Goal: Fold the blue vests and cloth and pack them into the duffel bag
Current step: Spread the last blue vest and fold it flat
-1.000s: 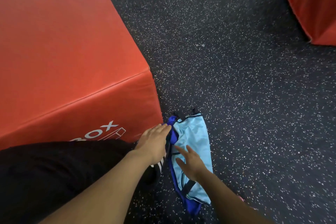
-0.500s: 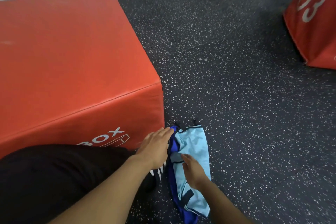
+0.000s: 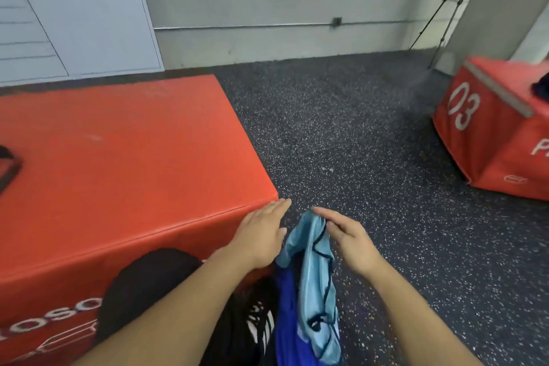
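Observation:
A light blue vest [image 3: 315, 270] with dark trim hangs bunched between my two hands, above the floor. Below it a dark blue vest [image 3: 285, 321] trails down toward the bottom edge. My right hand [image 3: 349, 236] pinches the top of the light blue vest between thumb and fingers. On the vest's left edge lies my left hand [image 3: 261, 236], fingers straight, beside the corner of the red box [image 3: 124, 157]. The duffel bag is not clearly in view; only a dark strap [image 3: 7, 171] shows at the far left on the box.
A second red box [image 3: 493, 140] marked 03 stands at the right with something dark on top. Speckled black floor [image 3: 341, 134] lies between the boxes. My black-clad knee [image 3: 148, 279] and striped shoe [image 3: 261, 325] are below my left arm. A grey wall and tripod legs stand behind.
Both hands have risen from the floor, bringing the light blue vest up with them. My view has tilted up, so the wall and the second box's top now show.

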The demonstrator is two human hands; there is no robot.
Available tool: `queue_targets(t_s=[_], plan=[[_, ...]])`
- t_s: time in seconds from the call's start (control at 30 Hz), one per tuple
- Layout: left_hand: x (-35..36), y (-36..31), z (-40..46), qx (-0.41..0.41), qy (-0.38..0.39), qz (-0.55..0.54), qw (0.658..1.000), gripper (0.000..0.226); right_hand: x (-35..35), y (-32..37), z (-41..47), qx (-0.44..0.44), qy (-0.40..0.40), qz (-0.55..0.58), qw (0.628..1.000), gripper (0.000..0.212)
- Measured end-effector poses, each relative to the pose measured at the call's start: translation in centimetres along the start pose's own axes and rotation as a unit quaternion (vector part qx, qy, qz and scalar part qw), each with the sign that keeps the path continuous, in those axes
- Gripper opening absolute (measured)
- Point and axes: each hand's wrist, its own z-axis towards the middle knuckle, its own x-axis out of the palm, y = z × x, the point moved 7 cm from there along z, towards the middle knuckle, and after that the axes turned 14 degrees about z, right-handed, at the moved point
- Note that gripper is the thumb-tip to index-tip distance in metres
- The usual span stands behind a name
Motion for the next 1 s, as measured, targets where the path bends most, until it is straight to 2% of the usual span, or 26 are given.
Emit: queue_targets(t_s=[0.3,0.5,0.57,0.63,0.7,0.77,0.8,0.87,0.93,1.0], plan=[[-18.7,1.5,0.2,0.029,-0.161,0.007,0.987,0.076,0.5,23.4,1.4,-0.158,-0.003,0.112,0.981,0.031],[-28.8,2.7,-2.3,0.036,-0.225,-0.019,0.974,0.083,3.8,37.8,1.6,-0.238,0.03,0.102,0.966,0.03],[-32.4,3.1,-3.4,0.041,-0.253,-0.073,0.964,0.083,5.1,42.0,1.6,-0.259,0.036,0.113,0.958,0.029],[-35.4,4.1,-4.2,0.016,-0.261,-0.185,0.947,0.084,6.5,46.2,1.4,-0.283,0.039,0.134,0.949,0.028],[-37.4,5.5,-4.7,-0.021,-0.227,-0.318,0.92,0.093,7.6,50.0,1.0,-0.304,0.038,0.147,0.941,0.029],[-39.1,7.0,-5.6,-0.028,-0.202,-0.385,0.9,0.1,8.4,53.2,0.8,-0.318,0.04,0.149,0.935,0.031],[-40.0,7.9,-6.2,-0.025,-0.193,-0.388,0.901,0.094,8.7,54.5,0.7,-0.326,0.036,0.139,0.934,0.031],[-41.5,9.0,-8.0,-0.015,-0.169,-0.376,0.911,0.06,9.2,56.7,0.7,-0.341,0.017,0.11,0.934,0.03],[-42.9,10.1,-9.4,-0.016,-0.182,-0.339,0.923,0.031,9.9,58.2,0.6,-0.346,0.005,0.098,0.933,0.029],[-44.8,10.9,-10.7,-0.025,-0.24,-0.301,0.923,0.034,11.6,59.3,0.2,-0.342,0.03,0.091,0.935,0.027]])
